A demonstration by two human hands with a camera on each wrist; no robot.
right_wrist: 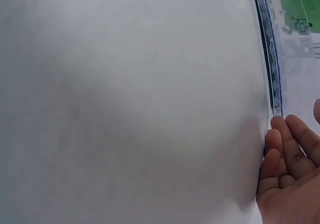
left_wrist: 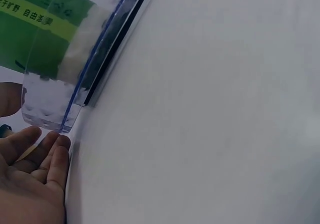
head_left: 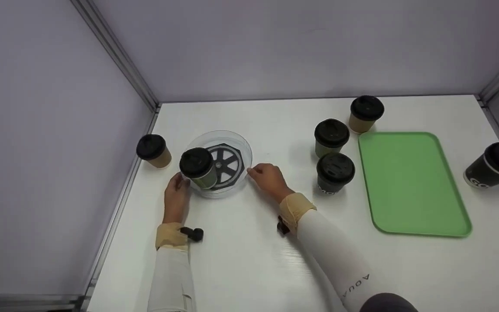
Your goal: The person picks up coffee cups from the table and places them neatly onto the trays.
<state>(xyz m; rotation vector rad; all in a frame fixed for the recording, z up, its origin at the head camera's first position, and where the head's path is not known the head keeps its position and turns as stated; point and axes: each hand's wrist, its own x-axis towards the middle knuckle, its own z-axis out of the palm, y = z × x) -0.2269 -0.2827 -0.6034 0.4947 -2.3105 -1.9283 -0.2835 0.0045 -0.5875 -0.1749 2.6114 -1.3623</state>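
A clear round tray lies on the white table, and a dark hexagonal spoked pattern shows within its circle. On its left part stands a paper coffee cup with a black lid and a green sleeve; the green sleeve fills the corner of the left wrist view. My left hand holds the tray's left rim, thumb on one side and fingers on the other. At the right rim, my right hand has its fingertips against the edge and its thumb partly out of frame.
Left of the tray stands a brown lidded cup. On the right are another brown cup, a green-sleeved cup and a dark cup, beside a green rectangular tray. A larger black cup stands at far right. Walls enclose the table's back and sides.
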